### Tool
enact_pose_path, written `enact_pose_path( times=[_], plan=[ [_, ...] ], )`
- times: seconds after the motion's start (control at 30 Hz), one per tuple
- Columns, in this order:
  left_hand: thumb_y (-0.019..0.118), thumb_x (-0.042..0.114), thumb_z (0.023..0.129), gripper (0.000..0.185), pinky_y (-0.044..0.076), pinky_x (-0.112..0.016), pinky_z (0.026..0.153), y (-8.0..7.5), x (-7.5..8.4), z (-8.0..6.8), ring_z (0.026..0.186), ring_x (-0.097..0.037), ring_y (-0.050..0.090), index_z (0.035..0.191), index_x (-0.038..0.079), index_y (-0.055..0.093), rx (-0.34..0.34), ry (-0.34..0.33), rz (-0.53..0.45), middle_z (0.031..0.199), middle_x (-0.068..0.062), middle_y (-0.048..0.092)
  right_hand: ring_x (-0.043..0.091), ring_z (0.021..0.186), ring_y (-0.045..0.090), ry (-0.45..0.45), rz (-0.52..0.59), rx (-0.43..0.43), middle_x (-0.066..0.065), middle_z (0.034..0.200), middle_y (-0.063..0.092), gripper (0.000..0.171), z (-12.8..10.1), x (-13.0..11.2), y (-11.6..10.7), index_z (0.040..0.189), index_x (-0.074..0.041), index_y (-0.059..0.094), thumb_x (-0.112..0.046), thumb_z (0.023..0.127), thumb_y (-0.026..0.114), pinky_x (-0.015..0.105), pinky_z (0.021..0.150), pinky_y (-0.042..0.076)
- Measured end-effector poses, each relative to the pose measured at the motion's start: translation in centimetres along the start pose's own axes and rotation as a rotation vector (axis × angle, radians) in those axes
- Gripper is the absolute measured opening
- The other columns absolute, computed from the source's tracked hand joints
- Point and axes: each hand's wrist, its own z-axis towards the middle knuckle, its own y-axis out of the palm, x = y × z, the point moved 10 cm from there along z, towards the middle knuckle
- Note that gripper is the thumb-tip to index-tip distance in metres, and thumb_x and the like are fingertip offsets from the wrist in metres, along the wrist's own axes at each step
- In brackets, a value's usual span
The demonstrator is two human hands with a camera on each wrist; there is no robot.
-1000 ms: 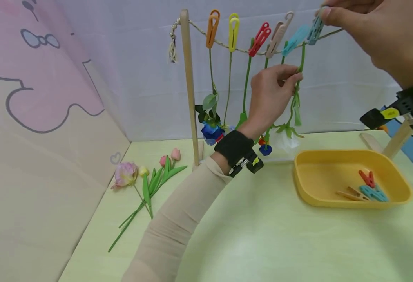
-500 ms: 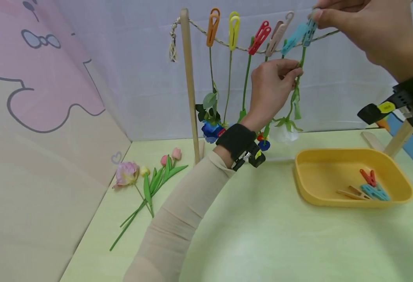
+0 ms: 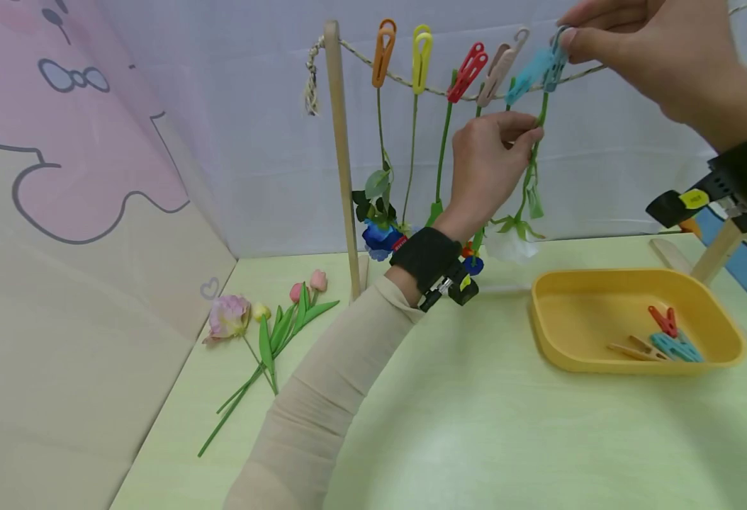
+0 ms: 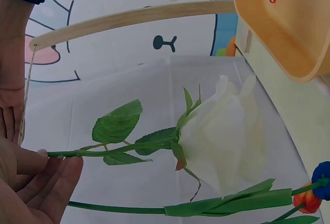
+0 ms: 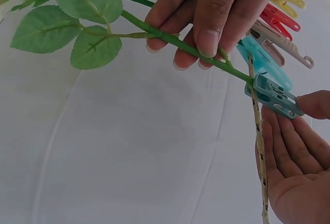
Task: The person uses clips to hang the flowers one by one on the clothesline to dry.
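Observation:
My left hand [image 3: 487,163] pinches the green stem of an artificial white rose [image 4: 221,136], which hangs bloom downward. At the top of that stem my right hand [image 3: 663,67] pinches a blue-grey clothespin [image 5: 276,96] between thumb and fingers. In the right wrist view its jaws sit over the stem end and the rope [image 5: 260,154]. Just left of it a light-blue clothespin [image 3: 528,76] clips another stem. Farther left along the rope are a beige clothespin [image 3: 500,72], a red one [image 3: 468,72], a yellow one [image 3: 421,60] and an orange one [image 3: 383,53], with flowers hanging below.
A yellow tray [image 3: 577,365] with several clothespins stands on the right of the table. A pink-purple flower [image 3: 228,316] and tulips [image 3: 281,329] lie on the left. The rope is tied to a wooden post [image 3: 341,156]; another post [image 3: 716,251] stands at right.
My right hand has moved left and slightly down with the blue-grey clothespin, from beside the stem onto its top at the rope. My left hand stays on the stem.

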Motion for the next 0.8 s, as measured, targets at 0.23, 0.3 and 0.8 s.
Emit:
enact_pose_path(
  times=[0.23,0.3,0.8],
  plan=[
    [0.067,0.017,0.102,0.022,0.047,-0.009,0.075,-0.1,0.2,-0.7,0.090,-0.004,0.068,0.119,0.006,0.076,-0.012,0.022,0.058,0.109,-0.001,0.076,-0.004,0.107,0.066,-0.080,-0.198,0.050,-0.007,0.126,0.071,0.033,-0.6,-1.0,-0.3,0.132,-0.014,0.069,-0.019,0.099,0.070,0.019,0.106,0.044],
    [0.066,0.016,0.103,0.022,0.047,-0.009,0.076,-0.4,0.1,-1.4,0.088,-0.005,0.068,0.119,0.006,0.076,-0.008,0.036,0.072,0.109,-0.001,0.076,-0.004,0.109,0.066,-0.084,-0.230,0.061,-0.008,0.127,0.071,0.032,-0.9,-1.1,-0.4,0.130,-0.013,0.070,-0.021,0.099,0.069,0.019,0.106,0.044],
    [0.068,-0.001,0.097,0.014,0.056,-0.017,0.073,-7.3,-5.3,-11.0,0.079,-0.014,0.072,0.109,0.000,0.076,0.054,0.285,0.070,0.100,-0.011,0.076,-0.002,0.119,0.059,-0.036,-0.383,0.238,-0.015,0.128,0.069,0.034,-6.0,-0.6,-2.4,0.129,-0.020,0.072,-0.039,0.105,0.057,0.017,0.109,0.040]
  ],
)
